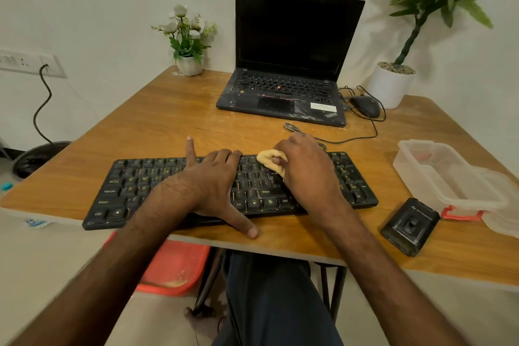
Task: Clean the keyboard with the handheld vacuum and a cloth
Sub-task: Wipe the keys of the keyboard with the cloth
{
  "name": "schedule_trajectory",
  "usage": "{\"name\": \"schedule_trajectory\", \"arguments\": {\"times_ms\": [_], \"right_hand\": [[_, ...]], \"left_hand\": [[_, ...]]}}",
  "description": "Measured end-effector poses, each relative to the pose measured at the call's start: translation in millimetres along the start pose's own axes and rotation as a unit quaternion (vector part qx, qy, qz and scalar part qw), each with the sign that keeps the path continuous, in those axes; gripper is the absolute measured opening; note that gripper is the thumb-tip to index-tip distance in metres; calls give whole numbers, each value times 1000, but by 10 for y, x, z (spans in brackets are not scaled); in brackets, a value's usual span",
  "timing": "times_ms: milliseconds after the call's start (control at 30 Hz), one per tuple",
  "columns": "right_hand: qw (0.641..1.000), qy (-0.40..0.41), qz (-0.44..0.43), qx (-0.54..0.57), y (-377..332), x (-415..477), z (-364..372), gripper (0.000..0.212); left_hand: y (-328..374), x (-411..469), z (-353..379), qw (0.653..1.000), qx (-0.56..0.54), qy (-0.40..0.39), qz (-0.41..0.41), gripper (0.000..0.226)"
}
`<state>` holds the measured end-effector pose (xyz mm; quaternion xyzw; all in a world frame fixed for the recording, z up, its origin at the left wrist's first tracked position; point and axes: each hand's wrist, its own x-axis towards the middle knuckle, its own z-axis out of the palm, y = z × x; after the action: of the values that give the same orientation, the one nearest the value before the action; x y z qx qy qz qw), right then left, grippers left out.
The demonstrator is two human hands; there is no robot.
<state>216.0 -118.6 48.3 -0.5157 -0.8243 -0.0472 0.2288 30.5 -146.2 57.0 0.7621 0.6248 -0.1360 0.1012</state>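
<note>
Wood-grain desk (174, 121) against a plain wall carries the black keyboard (157, 185) near its front edge. On the keys, the left hand (213, 182) lies spread flat, grasping nothing, while the right hand (306, 171) closes around a wadded yellow cloth (268, 159) pressed to the right-centre keys. Well to the right lies the black handheld vacuum (410, 226), untouched. Heavy rubbing could snag a keycap or skate the keyboard toward the edge.

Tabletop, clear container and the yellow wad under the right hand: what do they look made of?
Tabletop: probably wood-grain laminate; streaked brown pattern, soft sheen. Clear container: translucent plastic, see-through walls. Yellow wad in the right hand: soft, bunched; cloth likely, though putty can't be excluded.
</note>
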Motion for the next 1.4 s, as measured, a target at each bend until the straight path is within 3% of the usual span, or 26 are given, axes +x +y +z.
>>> {"name": "schedule_trajectory", "arguments": {"times_ms": [100, 233, 300, 400, 500, 667, 833, 900, 1000, 1133, 1267, 1400], "right_hand": [[997, -58, -20, 55, -189, -108, -18, 27], [974, -147, -133, 107, -285, -348, -200, 28], [978, -137, -135, 82, -245, -300, -184, 27], [994, -57, -97, -16, -151, -66, -78, 27], [999, -29, -35, -8, -91, 83, 23, 26], [983, -118, -88, 113, -262, -201, -133, 22], [979, -140, -134, 61, -213, -219, -194, 30], [989, -101, -107, 2, -104, -31, -140, 29], [999, -48, -17, 11, 27, 139, -85, 25], [992, -85, -87, 35, -221, -147, -91, 36], [974, -142, -149, 92, -238, -378, -193, 33], [987, -88, -136, 1, -147, -177, -128, 32]], "left_hand": [[-36, 2, 20, 1000, 4, 2, -2, 157], [-29, 11, 39, 1000, -2, 11, -6, 155], [-22, 10, 35, 1000, 1, 11, -9, 155], [-15, -14, 20, 1000, 8, 9, -13, 154], [-4, -11, 1, 1000, 3, 3, -15, 153], [34, -5, -18, 1000, 16, -13, -19, 153], [61, -30, -35, 999, 26, -19, -27, 153], [69, -35, -43, 999, 23, -21, -34, 153], [71, -37, -44, 999, 8, -24, -39, 153], [88, -14, -28, 999, 13, -32, -39, 153], [91, 2, -15, 999, 15, -29, -36, 154], [112, -26, -27, 998, 24, -31, -41, 153]]}}
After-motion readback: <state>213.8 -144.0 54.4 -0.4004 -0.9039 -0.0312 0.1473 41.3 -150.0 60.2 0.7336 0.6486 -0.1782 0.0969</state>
